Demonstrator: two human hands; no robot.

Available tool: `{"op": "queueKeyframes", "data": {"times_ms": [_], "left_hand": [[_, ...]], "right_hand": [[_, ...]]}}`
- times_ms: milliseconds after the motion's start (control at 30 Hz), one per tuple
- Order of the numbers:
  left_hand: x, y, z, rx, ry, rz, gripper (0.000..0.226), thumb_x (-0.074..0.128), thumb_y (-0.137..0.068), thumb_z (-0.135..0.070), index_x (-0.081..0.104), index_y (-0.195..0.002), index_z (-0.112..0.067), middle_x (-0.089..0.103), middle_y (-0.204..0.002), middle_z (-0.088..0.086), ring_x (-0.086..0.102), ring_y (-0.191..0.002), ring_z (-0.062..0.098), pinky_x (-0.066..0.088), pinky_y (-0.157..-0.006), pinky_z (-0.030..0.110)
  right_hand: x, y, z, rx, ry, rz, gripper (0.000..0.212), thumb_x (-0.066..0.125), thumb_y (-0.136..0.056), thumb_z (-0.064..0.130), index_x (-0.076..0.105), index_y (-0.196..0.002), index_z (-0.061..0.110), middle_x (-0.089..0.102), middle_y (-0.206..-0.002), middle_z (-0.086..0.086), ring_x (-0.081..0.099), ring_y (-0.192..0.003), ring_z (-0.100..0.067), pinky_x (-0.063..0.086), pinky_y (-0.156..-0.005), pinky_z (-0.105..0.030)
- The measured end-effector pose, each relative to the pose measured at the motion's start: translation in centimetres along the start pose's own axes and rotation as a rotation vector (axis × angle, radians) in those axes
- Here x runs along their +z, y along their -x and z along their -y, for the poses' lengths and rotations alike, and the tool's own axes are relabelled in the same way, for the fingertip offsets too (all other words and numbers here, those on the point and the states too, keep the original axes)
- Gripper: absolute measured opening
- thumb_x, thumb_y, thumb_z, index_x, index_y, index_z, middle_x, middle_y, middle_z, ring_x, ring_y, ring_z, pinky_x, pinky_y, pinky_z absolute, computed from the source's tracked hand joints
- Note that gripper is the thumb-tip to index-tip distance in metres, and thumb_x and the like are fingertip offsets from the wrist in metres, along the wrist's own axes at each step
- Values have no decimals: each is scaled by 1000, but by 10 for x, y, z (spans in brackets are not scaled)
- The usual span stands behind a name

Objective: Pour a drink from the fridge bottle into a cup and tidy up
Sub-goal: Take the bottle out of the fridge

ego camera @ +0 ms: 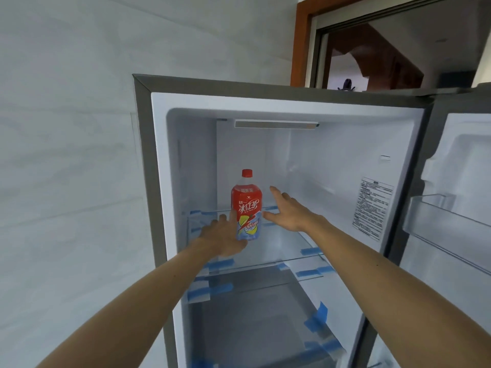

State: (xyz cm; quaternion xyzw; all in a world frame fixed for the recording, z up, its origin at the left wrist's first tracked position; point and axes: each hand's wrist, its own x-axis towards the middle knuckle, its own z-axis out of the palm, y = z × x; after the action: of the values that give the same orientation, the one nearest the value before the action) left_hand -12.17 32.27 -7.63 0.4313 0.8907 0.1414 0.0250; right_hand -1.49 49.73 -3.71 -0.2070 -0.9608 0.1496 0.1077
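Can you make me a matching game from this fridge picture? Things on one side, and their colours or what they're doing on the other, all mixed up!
Things:
1. bottle cap
2. tape strips
3. right hand
4. fridge door

Match with:
A. blue
B. swung open
C. red
D. fingers spread, beside the bottle

Right pairs: 1-C, 2-A, 3-D, 4-B.
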Motion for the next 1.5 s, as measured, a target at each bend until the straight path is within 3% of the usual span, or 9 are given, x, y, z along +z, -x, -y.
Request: {"op": "queueKeyframes", "data": {"times_ms": [167, 467, 767, 867, 967, 1100, 1233, 1400, 1500], "left_hand": [[3, -23, -8, -56, 8, -63, 90, 65, -85, -56, 14, -152, -24, 46, -141, 12, 51, -128, 34, 47, -103, 54], [4, -55, -8, -256, 27, -72, 86, 61, -89, -58, 17, -150, -16, 43, -145, 18, 47, -132, 36, 44, -106, 50], [13, -62, 1, -336, 73, 11, 97, 52, -92, -62, -2, -158, -16, 17, -164, 16, 31, -147, 35, 36, -115, 48], [15, -60, 10, -353, 134, 45, 96, 48, -91, -64, -4, -158, -17, 21, -163, 18, 36, -144, 35, 38, -114, 48], [13, -57, 10, -365, 298, 22, 84, 30, -93, -65, 3, -158, -19, 33, -158, 20, 41, -140, 36, 36, -115, 48], [7, -58, -1, -505, 786, -65, 74, 16, -100, -64, 21, -157, -16, 32, -159, 15, 38, -141, 36, 31, -117, 47], [0, -53, -6, -546, 1236, -103, 74, 15, -101, -62, 34, -152, -13, 45, -148, 22, 49, -130, 42, 39, -108, 50], [-4, -45, -9, -494, 1578, -112, 71, 20, -101, -62, 37, -149, -12, 49, -144, 24, 55, -119, 42, 39, -106, 53], [-6, -36, -10, -480, 1708, -107, 70, 25, -101, -61, 39, -146, -9, 50, -141, 25, 57, -106, 41, 42, -103, 56]], "right_hand": [[9, -47, -12, -1, -224, -16, 95, 61, -86, 62, 4, -156, 32, 27, -160, -12, 35, -142, -33, 35, -112, -56], [24, -103, -18, -186, -642, 135, 94, 79, -82, 26, 19, -154, 27, 48, -146, -7, 56, -122, -21, 51, -101, -44], [31, -121, -22, -246, -750, 141, 85, 85, -75, 21, 35, -143, 30, 60, -128, 0, 64, -112, -19, 57, -93, -45], [29, -121, -21, -256, -772, 112, 76, 86, -73, 18, 42, -134, 29, 62, -121, 2, 65, -109, -19, 57, -91, -44], [26, -116, -20, -278, -785, 77, 73, 87, -72, 15, 44, -130, 29, 63, -115, 7, 66, -106, -16, 58, -90, -42], [6, -108, -15, -300, -815, 42, 72, 86, -73, 17, 44, -130, 28, 61, -113, 13, 65, -102, -10, 60, -78, -29], [-14, -95, -4, -322, -800, 34, 75, 84, -75, 14, 43, -136, 25, 59, -111, 13, 63, -97, -3, 56, -66, -17], [-29, -77, 1, -319, -822, -13, 72, 84, -75, 13, 43, -132, 29, 59, -118, 4, 63, -103, -12, 59, -74, -26], [-35, -61, 7, -299, -842, -46, 70, 84, -75, 13, 44, -129, 31, 59, -118, 5, 63, -100, -10, 59, -67, -23]]}}
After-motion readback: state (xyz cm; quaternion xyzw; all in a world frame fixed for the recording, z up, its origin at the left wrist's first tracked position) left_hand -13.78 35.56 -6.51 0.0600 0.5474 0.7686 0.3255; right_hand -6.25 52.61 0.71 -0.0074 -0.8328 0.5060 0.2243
